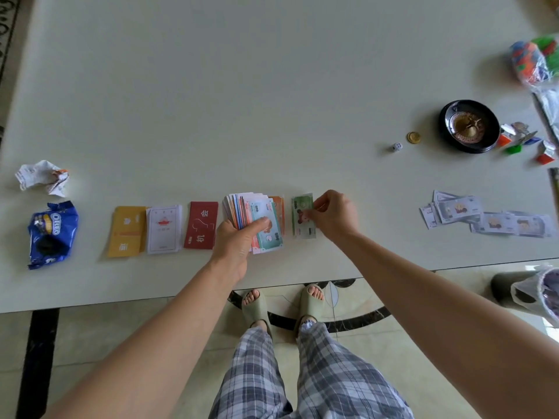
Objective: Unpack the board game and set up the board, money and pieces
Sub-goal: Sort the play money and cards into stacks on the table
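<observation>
My left hand [239, 240] grips a fanned stack of play money [257, 219] just above the white table [242, 86], a teal note on top and an orange note behind it. My right hand [332, 214] pinches a green banknote [302, 216] right of the stack, low over the table. Left of the stack lie a red card deck [201, 225], a white card deck [163, 228] and a yellow card deck [127, 229] in a row. Grey banknotes [484, 217] lie spread out at the right.
A black roulette wheel [469, 125], a gold coin [413, 137] and a white die [396, 146] sit at the right, with small coloured pieces [526, 143] and a bag of coloured pieces [535, 60] beyond. An Oreo packet [51, 234] and crumpled paper [42, 176] lie at the left.
</observation>
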